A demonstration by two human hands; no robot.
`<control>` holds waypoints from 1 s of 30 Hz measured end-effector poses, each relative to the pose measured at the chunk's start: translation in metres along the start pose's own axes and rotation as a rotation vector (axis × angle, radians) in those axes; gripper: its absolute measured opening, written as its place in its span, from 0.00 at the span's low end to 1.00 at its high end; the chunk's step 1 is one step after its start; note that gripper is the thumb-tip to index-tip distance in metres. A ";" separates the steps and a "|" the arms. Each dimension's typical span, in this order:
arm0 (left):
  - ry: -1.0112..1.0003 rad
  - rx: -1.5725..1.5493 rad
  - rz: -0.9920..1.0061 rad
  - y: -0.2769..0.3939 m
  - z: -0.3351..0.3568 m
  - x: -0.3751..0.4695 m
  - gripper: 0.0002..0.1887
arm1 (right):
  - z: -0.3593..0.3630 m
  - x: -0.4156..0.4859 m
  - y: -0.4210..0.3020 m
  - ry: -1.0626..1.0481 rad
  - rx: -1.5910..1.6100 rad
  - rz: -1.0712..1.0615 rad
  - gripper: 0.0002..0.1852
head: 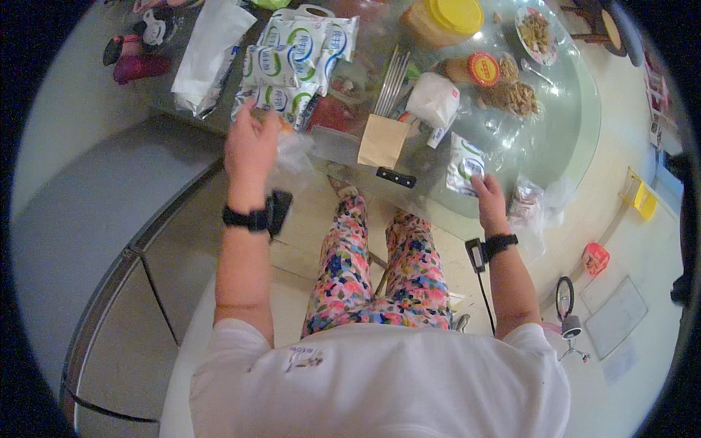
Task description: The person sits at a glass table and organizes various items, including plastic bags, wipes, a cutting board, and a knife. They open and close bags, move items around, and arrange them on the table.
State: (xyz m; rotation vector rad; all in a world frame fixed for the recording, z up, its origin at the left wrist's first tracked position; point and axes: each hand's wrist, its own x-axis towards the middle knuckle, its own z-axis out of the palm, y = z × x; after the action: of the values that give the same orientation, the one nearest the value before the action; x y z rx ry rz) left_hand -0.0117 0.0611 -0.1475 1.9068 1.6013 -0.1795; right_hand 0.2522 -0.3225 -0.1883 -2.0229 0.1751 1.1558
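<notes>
My left hand [252,139] is closed on a thin clear plastic bag [293,149] with something orange in it, partly hidden and blurred. It is just before a pile of white, green and blue milk pouches [298,52]. My right hand [488,194] pinches the lower corner of a single milk pouch [464,164] near the glass table's front edge. Between the hands lie a knife's black handle [396,177], a tan paper piece [383,140], several metal chopsticks [392,82] and a white plastic-wrapped bundle [434,100].
On the glass table [583,117] stand a yellow-lidded tub [446,22], a red-lidded jar [482,68], bagged walnuts [520,99] and a plate of food [535,37]. A white package [211,55] lies back left. A curved metal-framed rail [120,263] runs at the left.
</notes>
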 end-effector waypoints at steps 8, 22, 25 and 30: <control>-0.072 0.293 -0.081 0.017 0.019 0.131 0.50 | 0.027 -0.026 -0.051 -0.184 -0.144 -0.131 0.11; -0.351 0.329 0.083 -0.020 -0.004 0.125 0.49 | 0.222 0.050 -0.198 -0.234 -0.331 -0.596 0.09; -0.287 0.323 0.090 -0.012 -0.008 0.122 0.48 | 0.244 0.064 -0.224 -0.165 -0.407 -0.796 0.07; -0.184 0.128 0.019 0.020 0.012 0.113 0.41 | 0.258 0.075 -0.235 -0.046 -0.607 -1.104 0.10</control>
State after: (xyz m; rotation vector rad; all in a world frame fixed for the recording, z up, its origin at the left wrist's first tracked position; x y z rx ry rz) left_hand 0.0389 0.1484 -0.2046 1.9386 1.4792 -0.4459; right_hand 0.2325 0.0338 -0.1867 -2.0442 -1.2925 0.5297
